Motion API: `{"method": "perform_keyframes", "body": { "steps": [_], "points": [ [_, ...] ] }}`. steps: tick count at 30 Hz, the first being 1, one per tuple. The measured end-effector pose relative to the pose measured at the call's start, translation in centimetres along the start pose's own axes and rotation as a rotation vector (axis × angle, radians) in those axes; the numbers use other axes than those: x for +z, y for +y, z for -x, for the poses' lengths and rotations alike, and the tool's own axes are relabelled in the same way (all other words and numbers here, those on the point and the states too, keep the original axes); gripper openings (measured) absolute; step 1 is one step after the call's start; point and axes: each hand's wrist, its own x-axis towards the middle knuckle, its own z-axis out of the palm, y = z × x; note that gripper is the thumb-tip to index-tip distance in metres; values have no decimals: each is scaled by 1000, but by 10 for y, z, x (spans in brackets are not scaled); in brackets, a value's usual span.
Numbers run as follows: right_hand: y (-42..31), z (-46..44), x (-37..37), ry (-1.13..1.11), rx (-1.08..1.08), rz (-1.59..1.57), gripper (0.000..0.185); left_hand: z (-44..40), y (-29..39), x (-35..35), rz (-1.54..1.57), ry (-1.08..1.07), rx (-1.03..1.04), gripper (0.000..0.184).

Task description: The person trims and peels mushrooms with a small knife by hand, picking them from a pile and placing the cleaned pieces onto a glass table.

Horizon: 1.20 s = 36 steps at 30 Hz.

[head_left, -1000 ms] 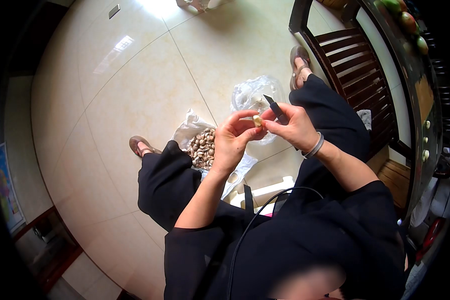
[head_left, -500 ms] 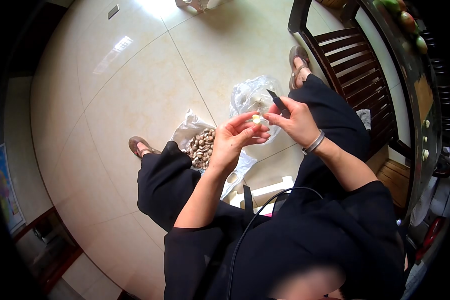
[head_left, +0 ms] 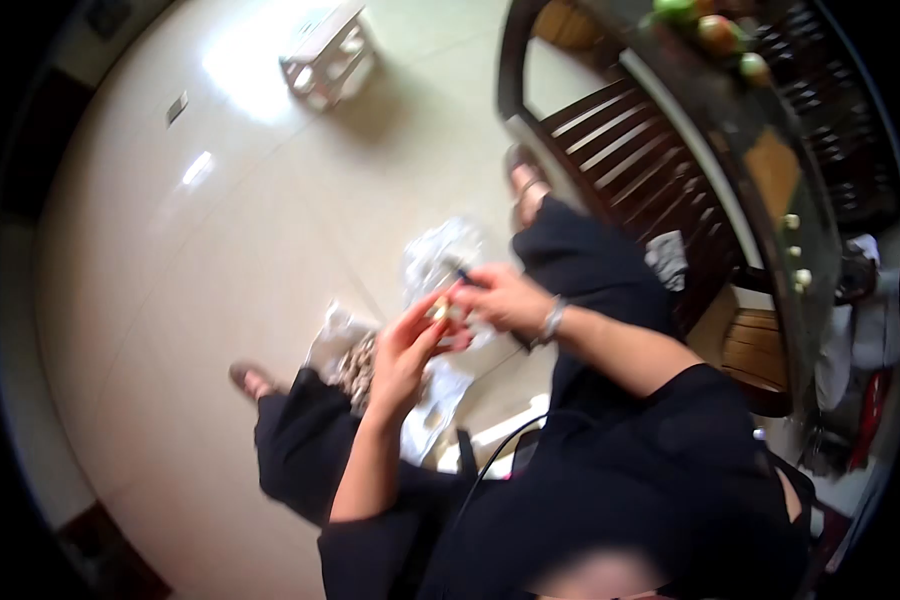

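Observation:
Between the fingertips of my left hand (head_left: 407, 352) is a small pale piece (head_left: 441, 308), blurred by motion. My right hand (head_left: 505, 298) is closed on a dark-handled knife (head_left: 463, 273) and its fingers meet the left ones at the pale piece. Under and beyond the hands lies a clear plastic bag (head_left: 432, 250). Left of my left forearm, many brown, rounded pieces (head_left: 355, 372) lie in an open white bag (head_left: 327, 335).
A slatted wooden chair (head_left: 620, 150) stands at the upper right, beside a dark table (head_left: 735, 125) with fruit (head_left: 718, 35) and small pale pieces (head_left: 802, 278). A small stool (head_left: 325, 55) is on the floor at the top. A black cable crosses my lap.
The whole view has shifted and blurred, with more of the stool and table showing. My hands have come together at the pale piece, and the knife still rests in the right one.

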Motion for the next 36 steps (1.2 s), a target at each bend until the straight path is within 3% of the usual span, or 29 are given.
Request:
{"method": "perform_keyframes", "body": {
  "steps": [3, 7, 9, 10, 18, 25, 35, 36],
  "points": [
    [5, -8, -7, -102, 51, -120, 13, -2, -1, 1, -83, -2, 12, 38],
    [13, -15, -2, -110, -46, -187, 13, -2, 0, 9, -72, 29, 95, 40],
    [15, -17, 0, -125, -107, -159, 13, -3, -5, 4, -126, 111, 106, 35],
    [15, -17, 0, -141, -116, -135, 13, -2, -6, 1, -137, 160, 85, 24],
    [13, -24, 2, -204, -100, -121, 14, 3, -5, -9, -237, 253, 166, 12],
    [10, -28, 3, -255, -167, 14, 15, 7, -11, -26, -368, 339, 236, 11],
    [9, -29, 3, -146, -240, 262, 16, 5, 2, -12, -210, 274, 122, 21],
    [13, -33, 1, -100, -383, 359, 17, 4, 3, -11, -207, 271, 105, 22]
  ]
}}
